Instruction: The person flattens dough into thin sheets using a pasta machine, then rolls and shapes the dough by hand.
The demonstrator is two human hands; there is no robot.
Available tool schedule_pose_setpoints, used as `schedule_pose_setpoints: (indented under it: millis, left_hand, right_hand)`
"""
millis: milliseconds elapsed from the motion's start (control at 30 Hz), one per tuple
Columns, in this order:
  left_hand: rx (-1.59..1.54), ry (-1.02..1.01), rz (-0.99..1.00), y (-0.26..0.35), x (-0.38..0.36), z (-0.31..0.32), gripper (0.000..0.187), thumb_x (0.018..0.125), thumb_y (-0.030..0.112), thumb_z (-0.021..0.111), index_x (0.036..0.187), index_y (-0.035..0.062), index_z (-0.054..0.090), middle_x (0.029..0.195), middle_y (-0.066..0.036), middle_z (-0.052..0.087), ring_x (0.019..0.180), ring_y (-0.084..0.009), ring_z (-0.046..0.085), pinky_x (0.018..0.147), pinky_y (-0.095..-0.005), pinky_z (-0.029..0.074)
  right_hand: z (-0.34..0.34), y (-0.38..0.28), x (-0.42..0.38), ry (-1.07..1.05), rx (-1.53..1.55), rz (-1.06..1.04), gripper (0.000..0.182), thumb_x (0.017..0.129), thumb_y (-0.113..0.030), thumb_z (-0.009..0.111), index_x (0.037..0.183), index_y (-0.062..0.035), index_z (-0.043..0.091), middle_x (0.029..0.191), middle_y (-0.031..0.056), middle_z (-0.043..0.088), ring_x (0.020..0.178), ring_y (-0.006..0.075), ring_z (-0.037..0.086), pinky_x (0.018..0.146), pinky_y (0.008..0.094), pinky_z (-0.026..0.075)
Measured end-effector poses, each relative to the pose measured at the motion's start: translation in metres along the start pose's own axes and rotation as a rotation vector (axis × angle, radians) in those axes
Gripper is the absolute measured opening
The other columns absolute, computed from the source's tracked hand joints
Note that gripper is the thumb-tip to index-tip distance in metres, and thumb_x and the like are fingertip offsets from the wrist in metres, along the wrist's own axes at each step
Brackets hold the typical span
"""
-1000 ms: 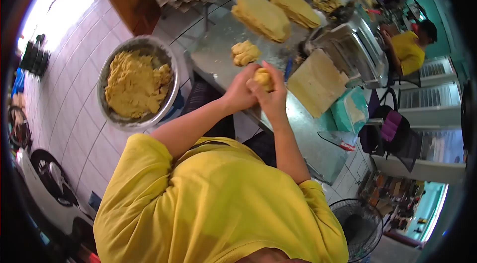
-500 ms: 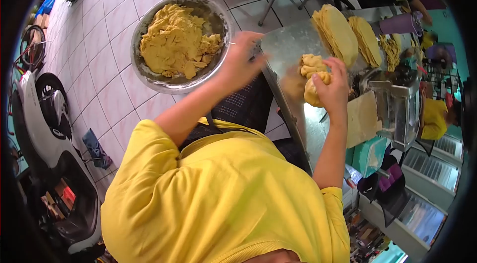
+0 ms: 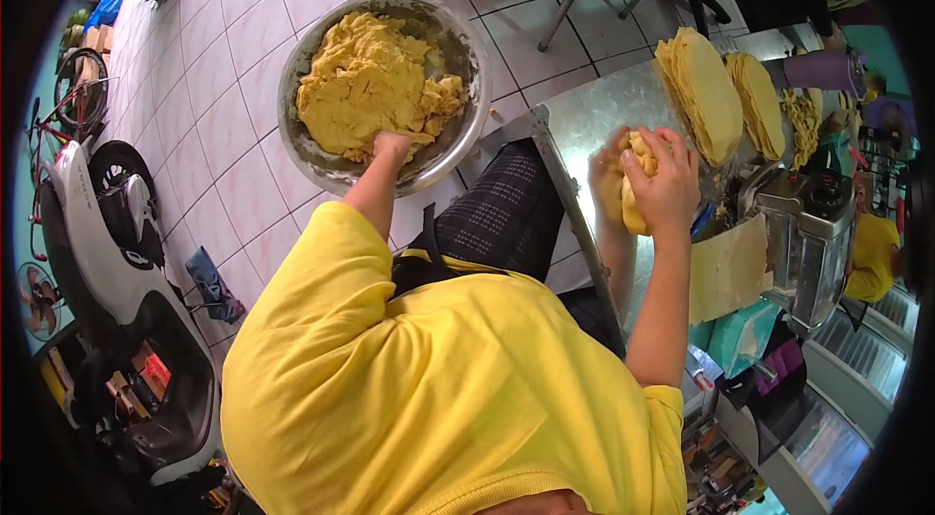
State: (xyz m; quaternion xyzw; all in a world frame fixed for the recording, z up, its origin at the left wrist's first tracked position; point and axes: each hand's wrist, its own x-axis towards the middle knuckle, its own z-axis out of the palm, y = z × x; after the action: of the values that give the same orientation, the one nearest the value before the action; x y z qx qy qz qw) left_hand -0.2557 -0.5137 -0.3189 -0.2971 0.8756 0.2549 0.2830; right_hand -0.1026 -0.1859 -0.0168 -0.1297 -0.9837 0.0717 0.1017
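Observation:
A large metal bowl (image 3: 474, 111) on the left holds a mass of yellow dough (image 3: 351, 82). My left hand (image 3: 392, 144) reaches into the lower part of it, with its fingers hidden at the dough. Over the metal table (image 3: 581, 106), the fingers of my right hand (image 3: 666, 180) curve round a lump of yellow dough (image 3: 634, 208). Beyond that hand lie a stack of flat yellow dough sheets (image 3: 699, 96) and a smaller stack (image 3: 755, 104).
A metal roller machine (image 3: 820, 242) stands at the right of the table, beside a brown board (image 3: 726, 272). Thin dough strips (image 3: 803, 126) and a purple container (image 3: 826, 71) are farther back. A white scooter (image 3: 117, 252) stands on the tiled floor at left.
My left hand has moved from the table's edge left and down into the bowl. My right hand still holds its dough, now more upright. The whole view has shifted a little.

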Motion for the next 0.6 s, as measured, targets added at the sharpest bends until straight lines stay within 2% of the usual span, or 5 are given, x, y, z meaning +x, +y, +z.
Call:
schedule_pose_setpoints:
  millis: [167, 367, 433, 533, 600]
  left_hand:
    - [0.05, -0.127, 0.136, -0.019, 0.02, -0.018, 0.039, 0.075, 0.023, 0.06, 0.107, 0.0004, 0.061, 0.11, -0.022, 0.06, 0.104, -0.0368, 0.058, 0.086, -0.0408, 0.047]
    - [0.111, 0.015, 0.513, -0.017, -0.042, -0.085, 0.042, 0.072, 0.025, 0.059, 0.108, 0.004, 0.058, 0.097, -0.023, 0.063, 0.095, -0.0391, 0.059, 0.081, -0.0417, 0.046]
    - [0.105, 0.014, 0.562, -0.014, -0.046, -0.089, 0.042, 0.071, 0.024, 0.061, 0.107, 0.0014, 0.058, 0.092, -0.02, 0.065, 0.09, -0.0335, 0.062, 0.079, -0.0383, 0.047]
    - [-0.35, -0.188, 0.643, -0.01, -0.024, -0.083, 0.035, 0.07, 0.013, 0.063, 0.102, -0.0029, 0.059, 0.087, -0.015, 0.066, 0.079, -0.0213, 0.063, 0.072, -0.0308, 0.047]
    - [-0.245, -0.133, 0.715, -0.006, -0.024, -0.085, 0.036, 0.072, 0.011, 0.063, 0.107, 0.0021, 0.058, 0.091, -0.013, 0.066, 0.084, -0.027, 0.063, 0.075, -0.0347, 0.048]
  right_hand:
    - [0.001, 0.004, 0.0, 0.037, 0.038, 0.024, 0.031, 0.075, -0.029, 0.066, 0.102, -0.0166, 0.065, 0.11, 0.0002, 0.054, 0.091, 0.0273, 0.05, 0.074, 0.0388, 0.049]
    - [0.001, 0.008, 0.002, 0.022, 0.124, 0.053, 0.03, 0.074, -0.029, 0.067, 0.1, -0.0142, 0.065, 0.11, 0.0012, 0.054, 0.093, 0.0266, 0.05, 0.077, 0.0376, 0.048]
    - [0.002, 0.009, 0.002, 0.025, 0.119, 0.049, 0.03, 0.074, -0.029, 0.066, 0.1, -0.014, 0.065, 0.11, 0.0013, 0.054, 0.093, 0.0269, 0.05, 0.077, 0.0377, 0.047]
    - [0.003, 0.01, 0.002, 0.03, 0.118, 0.053, 0.03, 0.074, -0.029, 0.066, 0.1, -0.0141, 0.065, 0.109, 0.0012, 0.054, 0.092, 0.0273, 0.05, 0.077, 0.0376, 0.047]
    - [0.003, 0.009, 0.003, 0.042, 0.125, 0.057, 0.029, 0.074, -0.03, 0.065, 0.099, -0.0142, 0.065, 0.108, 0.0008, 0.055, 0.091, 0.0273, 0.051, 0.077, 0.0374, 0.047]
